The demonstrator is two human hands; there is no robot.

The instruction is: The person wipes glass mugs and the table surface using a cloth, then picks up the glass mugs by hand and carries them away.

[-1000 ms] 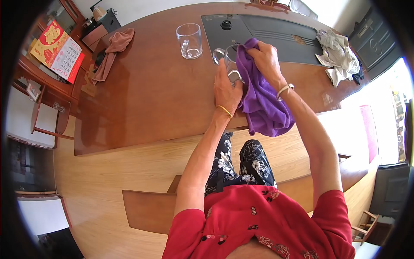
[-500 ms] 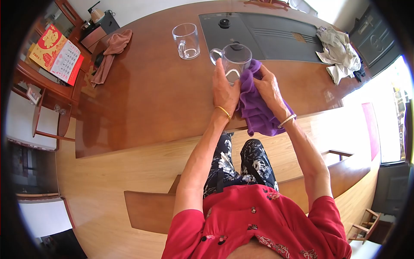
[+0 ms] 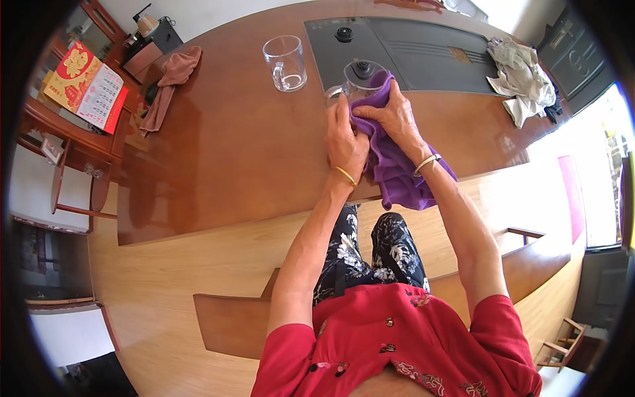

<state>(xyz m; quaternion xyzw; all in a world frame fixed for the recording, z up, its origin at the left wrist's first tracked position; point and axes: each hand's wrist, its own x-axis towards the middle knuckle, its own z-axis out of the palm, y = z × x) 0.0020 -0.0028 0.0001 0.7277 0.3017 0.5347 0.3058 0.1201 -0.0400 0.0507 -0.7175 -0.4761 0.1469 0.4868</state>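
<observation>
A clear glass mug (image 3: 364,77) is held up over the table's near side, its rim facing up and away. My left hand (image 3: 346,142) grips it from the left, near its handle. My right hand (image 3: 394,119) presses a purple cloth (image 3: 401,173) against the mug's right side, with the thumb across the cloth. The cloth hangs down past the table edge and hides the mug's lower part. A second glass mug (image 3: 285,63) stands upright on the table, to the left of the held one.
The brown table (image 3: 218,152) carries a dark inset tray (image 3: 423,56) with a round black knob. A pinkish cloth (image 3: 173,73) lies at the left, pale crumpled cloths (image 3: 519,76) at the right. A wooden bench (image 3: 231,324) is below, and a calendar (image 3: 89,86) stands far left.
The right hand and purple cloth have moved up and left over the mug's side, covering more of it. The left hand still holds the mug, which has tilted a little.
</observation>
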